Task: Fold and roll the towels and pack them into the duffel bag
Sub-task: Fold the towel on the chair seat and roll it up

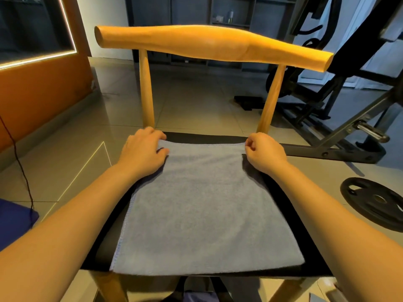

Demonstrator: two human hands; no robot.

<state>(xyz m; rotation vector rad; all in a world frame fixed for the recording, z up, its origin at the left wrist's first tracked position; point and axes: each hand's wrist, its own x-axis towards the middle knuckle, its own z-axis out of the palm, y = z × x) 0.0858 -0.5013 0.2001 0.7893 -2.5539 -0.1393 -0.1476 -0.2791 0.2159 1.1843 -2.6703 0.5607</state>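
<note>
A grey-blue towel [202, 210] lies flat on the black seat [281, 192] of a wooden chair, folded with its near edge at the seat's front. My left hand [142, 150] pinches the towel's far left corner, fingers curled over the edge. At the far right corner my right hand [265, 151] pinches the towel with curled fingers. A darker layer of cloth shows under both far corners. No duffel bag is in view.
The chair's wooden backrest [213, 45] and two uprights stand just beyond my hands. A gym machine frame [340, 118] and a black weight plate [375, 202] sit on the tiled floor at the right. A blue object [13, 223] and a thin cable lie at the left.
</note>
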